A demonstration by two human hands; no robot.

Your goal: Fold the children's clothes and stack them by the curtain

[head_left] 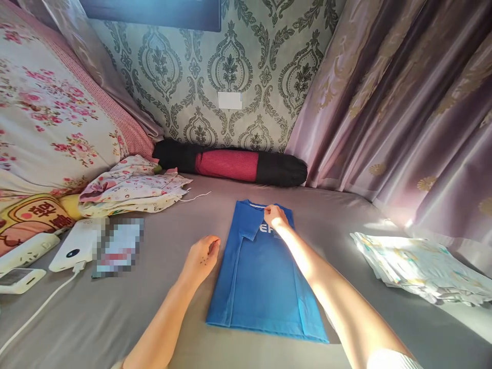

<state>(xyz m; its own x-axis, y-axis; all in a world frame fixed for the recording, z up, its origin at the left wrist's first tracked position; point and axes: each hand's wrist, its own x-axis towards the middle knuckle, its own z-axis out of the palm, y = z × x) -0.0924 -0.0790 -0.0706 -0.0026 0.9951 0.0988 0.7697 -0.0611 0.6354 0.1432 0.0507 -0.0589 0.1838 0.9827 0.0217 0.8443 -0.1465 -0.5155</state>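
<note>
A blue T-shirt (265, 287) lies flat on the bed, its sides folded inward over the middle. White letters show near its collar, partly covered by a folded sleeve (248, 223) and by my right hand. My right hand (275, 216) is at the collar end with its fingertips pinched together on the cloth. Just off the shirt's left edge, my left hand (202, 259) hovers with curled, closed fingers and nothing visible in them.
Folded pale patterned cloth (418, 266) lies on the right. To the left are a white power bank (77, 246), a blurred-out flat item (120, 246), a power strip (28, 251) and crumpled clothes (132, 187). A black-and-red roll (230, 164) rests along the wall.
</note>
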